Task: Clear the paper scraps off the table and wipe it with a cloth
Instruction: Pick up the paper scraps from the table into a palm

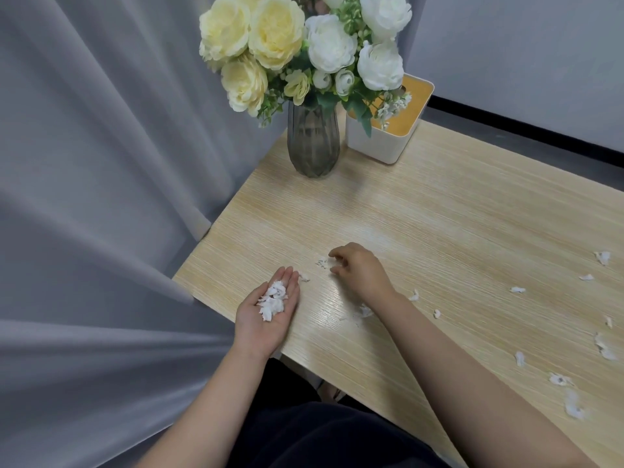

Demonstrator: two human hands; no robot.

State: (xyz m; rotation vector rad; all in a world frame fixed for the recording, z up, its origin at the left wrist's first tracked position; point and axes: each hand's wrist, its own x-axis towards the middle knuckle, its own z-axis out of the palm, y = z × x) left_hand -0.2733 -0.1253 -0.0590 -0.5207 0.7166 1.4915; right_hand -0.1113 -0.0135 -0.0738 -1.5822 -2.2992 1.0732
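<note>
Cupped palm-up at the table's (439, 204) near left edge, the left hand (270, 312) carries a pile of paper scraps (273, 300). Just right, the right hand (359, 270) curls its fingers over a scrap (322, 262), holding nothing. More scraps (518, 289) lie scattered to the right.

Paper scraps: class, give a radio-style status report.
Left hand open, palm up, cupping gathered scraps. Right hand curled over a scrap, grip unclear. Loose scraps remain on table. No cloth visible.
</note>
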